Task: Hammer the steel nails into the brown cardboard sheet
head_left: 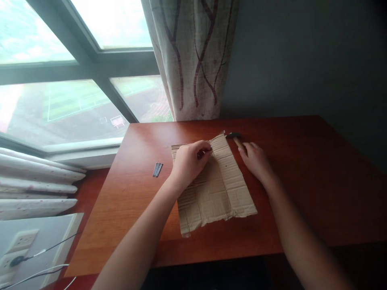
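Observation:
A torn piece of brown corrugated cardboard [216, 189] lies flat on the reddish wooden table [302, 181]. My left hand [189, 161] rests on the cardboard's far left part, fingers curled in a pinch near its top edge; what they pinch is too small to make out. My right hand [255, 161] lies to the right of the cardboard, fingers closed around the wooden handle of a small hammer [235, 138], whose dark head points left past the cardboard's far corner.
A small bundle of dark nails [157, 169] lies on the table left of the cardboard. A patterned curtain [193, 60] hangs behind the table beside a large window [75, 72]. A wall socket with cables [18, 249] sits at lower left.

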### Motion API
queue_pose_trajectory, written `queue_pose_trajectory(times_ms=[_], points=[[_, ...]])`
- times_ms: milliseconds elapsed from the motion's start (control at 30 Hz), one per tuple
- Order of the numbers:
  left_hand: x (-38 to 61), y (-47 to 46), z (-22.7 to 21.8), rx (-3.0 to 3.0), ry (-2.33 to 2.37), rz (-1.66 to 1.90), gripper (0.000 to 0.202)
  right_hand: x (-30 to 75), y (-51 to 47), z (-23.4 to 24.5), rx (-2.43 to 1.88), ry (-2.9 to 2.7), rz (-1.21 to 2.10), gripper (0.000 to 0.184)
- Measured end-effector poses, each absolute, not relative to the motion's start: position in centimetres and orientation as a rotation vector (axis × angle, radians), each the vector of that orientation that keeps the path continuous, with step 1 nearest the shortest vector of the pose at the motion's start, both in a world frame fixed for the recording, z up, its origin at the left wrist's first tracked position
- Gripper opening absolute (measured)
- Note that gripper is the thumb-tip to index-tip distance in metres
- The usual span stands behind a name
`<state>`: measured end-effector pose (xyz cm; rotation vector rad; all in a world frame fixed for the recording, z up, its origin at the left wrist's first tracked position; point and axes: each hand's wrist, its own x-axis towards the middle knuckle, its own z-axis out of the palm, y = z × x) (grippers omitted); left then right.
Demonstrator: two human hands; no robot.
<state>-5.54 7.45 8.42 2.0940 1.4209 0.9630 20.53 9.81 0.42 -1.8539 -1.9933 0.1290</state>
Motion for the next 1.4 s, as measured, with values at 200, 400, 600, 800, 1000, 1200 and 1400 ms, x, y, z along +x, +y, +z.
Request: queue_pose_trajectory(times_ms=[200,400,600,800,1000,1200,1400], points=[[-5.5,7.5,8.1,2.089,1.417,0.976,0.009,22.5,7.5,7.0,-1.485,-1.634,0.717,0.042],[-5.4,7.5,8.0,2.079,1.412,0.984,0.010,20.4,5.8,12.7,-1.569,-2.040,0.576,0.038],[-5.4,7.5,8.0,2.070,1.404,0.967,0.009,18.4,5.5,15.5,-1.481,-2.324,0.388,0.034],[-5.5,7.6,8.0,2.069,1.396,0.974,0.009,18.0,5.5,16.3,-1.452,-2.371,0.234,0.036],[-5.5,7.5,8.0,2.091,1.400,0.958,0.010,17.8,5.5,16.0,-1.485,-2.407,0.196,0.038],[-5.4,7.6,7.8,2.096,1.411,0.952,0.009,17.6,5.7,15.9,-1.511,-2.410,0.196,0.037],[-5.4,7.5,8.0,2.084,1.408,0.953,0.010,17.6,5.8,15.8,-1.509,-2.377,0.200,0.036]])
